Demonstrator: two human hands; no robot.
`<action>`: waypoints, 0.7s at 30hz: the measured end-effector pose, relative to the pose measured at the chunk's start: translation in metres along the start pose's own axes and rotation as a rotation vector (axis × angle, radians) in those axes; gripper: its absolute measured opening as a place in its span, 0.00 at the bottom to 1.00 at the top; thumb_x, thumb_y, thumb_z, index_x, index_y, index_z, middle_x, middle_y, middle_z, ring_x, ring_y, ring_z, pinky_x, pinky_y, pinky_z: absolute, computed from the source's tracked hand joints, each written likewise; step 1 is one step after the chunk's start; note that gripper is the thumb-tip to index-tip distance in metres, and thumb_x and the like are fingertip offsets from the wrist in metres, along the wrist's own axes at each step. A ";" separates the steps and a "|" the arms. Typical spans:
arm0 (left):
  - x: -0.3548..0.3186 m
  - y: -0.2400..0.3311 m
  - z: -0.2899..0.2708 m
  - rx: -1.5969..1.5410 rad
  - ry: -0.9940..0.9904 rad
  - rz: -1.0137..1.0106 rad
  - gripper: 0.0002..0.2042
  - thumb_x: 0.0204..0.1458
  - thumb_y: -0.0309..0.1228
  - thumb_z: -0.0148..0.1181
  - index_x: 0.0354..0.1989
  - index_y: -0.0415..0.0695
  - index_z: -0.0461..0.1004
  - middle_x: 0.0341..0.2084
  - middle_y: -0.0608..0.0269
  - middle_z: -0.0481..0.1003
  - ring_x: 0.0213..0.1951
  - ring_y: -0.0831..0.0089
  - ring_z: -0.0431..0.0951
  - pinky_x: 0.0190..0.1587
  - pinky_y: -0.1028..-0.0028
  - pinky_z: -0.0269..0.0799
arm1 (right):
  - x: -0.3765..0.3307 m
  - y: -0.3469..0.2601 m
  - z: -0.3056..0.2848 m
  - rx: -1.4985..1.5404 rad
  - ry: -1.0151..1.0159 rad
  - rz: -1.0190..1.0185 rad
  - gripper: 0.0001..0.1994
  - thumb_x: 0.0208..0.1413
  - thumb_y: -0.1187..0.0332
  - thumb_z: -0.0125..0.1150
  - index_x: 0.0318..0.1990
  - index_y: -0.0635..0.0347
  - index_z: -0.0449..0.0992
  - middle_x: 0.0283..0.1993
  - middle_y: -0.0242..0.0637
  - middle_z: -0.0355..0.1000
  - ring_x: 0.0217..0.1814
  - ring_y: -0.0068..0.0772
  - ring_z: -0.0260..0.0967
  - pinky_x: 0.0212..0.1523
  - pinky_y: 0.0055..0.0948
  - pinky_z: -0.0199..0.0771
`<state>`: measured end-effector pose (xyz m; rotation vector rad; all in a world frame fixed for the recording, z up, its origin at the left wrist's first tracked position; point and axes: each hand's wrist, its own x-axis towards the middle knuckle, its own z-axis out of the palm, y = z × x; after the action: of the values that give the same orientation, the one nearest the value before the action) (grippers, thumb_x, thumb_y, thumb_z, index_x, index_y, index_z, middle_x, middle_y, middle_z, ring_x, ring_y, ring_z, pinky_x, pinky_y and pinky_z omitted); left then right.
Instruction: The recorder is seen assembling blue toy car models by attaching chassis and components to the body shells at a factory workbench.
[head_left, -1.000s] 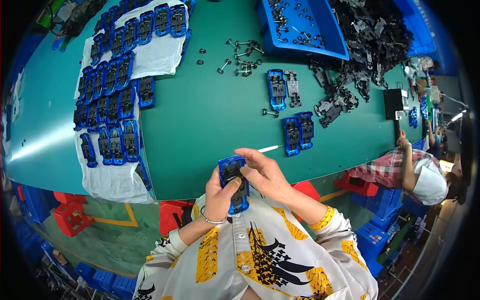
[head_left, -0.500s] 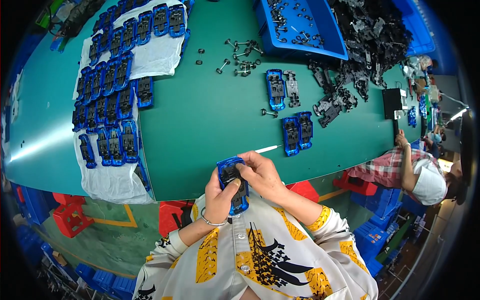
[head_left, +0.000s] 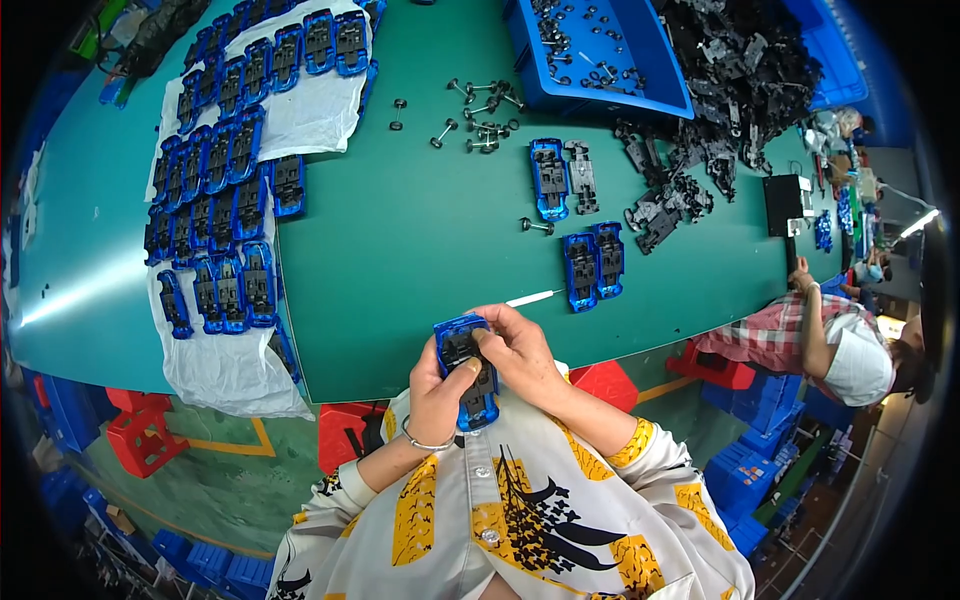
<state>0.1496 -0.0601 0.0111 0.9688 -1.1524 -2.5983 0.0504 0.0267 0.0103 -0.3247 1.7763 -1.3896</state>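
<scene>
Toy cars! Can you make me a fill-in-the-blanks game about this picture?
1. Both hands, the left hand and right hand, hold one ____ toy car body.
2. The finished rows of cars lie on a ____ cloth.
3. The table is ____.
4. Small loose parts fill a blue ____ at the top.

Missing words: blue; white; green; bin

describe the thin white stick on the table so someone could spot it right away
Start at the green table and go to its near edge, just above the hands holding a blue toy car. The white stick lies flat there, left of a pair of blue cars. It is the only thin white thing among blue and black parts.
</scene>
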 end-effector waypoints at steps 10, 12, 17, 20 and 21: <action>0.008 0.006 0.001 -0.233 0.019 -0.113 0.20 0.47 0.18 0.48 0.51 0.40 0.59 0.37 0.64 0.69 0.35 0.79 0.71 0.38 0.77 0.70 | -0.003 -0.017 -0.012 -0.229 0.057 -0.187 0.15 0.49 0.74 0.53 0.46 0.64 0.67 0.42 0.38 0.68 0.44 0.29 0.65 0.43 0.25 0.66; 0.009 0.005 0.000 -0.218 -0.007 -0.136 0.21 0.47 0.18 0.47 0.52 0.41 0.59 0.37 0.64 0.68 0.35 0.79 0.71 0.38 0.77 0.70 | 0.005 -0.027 -0.016 -0.389 0.098 -0.370 0.15 0.47 0.75 0.54 0.45 0.63 0.68 0.41 0.40 0.68 0.44 0.34 0.65 0.43 0.28 0.65; 0.011 -0.001 -0.002 -0.158 -0.051 -0.150 0.19 0.46 0.18 0.48 0.49 0.40 0.61 0.36 0.64 0.69 0.34 0.78 0.72 0.36 0.77 0.70 | 0.020 -0.043 -0.020 -0.843 0.028 -0.593 0.11 0.39 0.75 0.57 0.35 0.61 0.71 0.34 0.39 0.70 0.39 0.40 0.67 0.39 0.36 0.66; 0.012 0.000 -0.001 -0.156 -0.049 -0.186 0.17 0.46 0.19 0.48 0.47 0.39 0.62 0.34 0.65 0.69 0.32 0.79 0.72 0.34 0.78 0.70 | 0.026 -0.040 -0.019 -0.880 -0.020 -0.548 0.07 0.38 0.74 0.56 0.30 0.60 0.72 0.30 0.37 0.71 0.33 0.40 0.68 0.34 0.36 0.68; 0.013 0.001 0.000 -0.156 -0.051 -0.188 0.17 0.46 0.19 0.48 0.47 0.39 0.62 0.34 0.65 0.69 0.32 0.79 0.72 0.34 0.78 0.70 | 0.028 -0.040 -0.020 -0.880 -0.019 -0.546 0.07 0.38 0.74 0.56 0.30 0.60 0.72 0.30 0.37 0.71 0.33 0.40 0.68 0.34 0.36 0.68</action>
<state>0.1397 -0.0651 0.0053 1.0285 -0.8912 -2.8244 0.0070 0.0081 0.0346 -1.3583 2.3020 -0.8281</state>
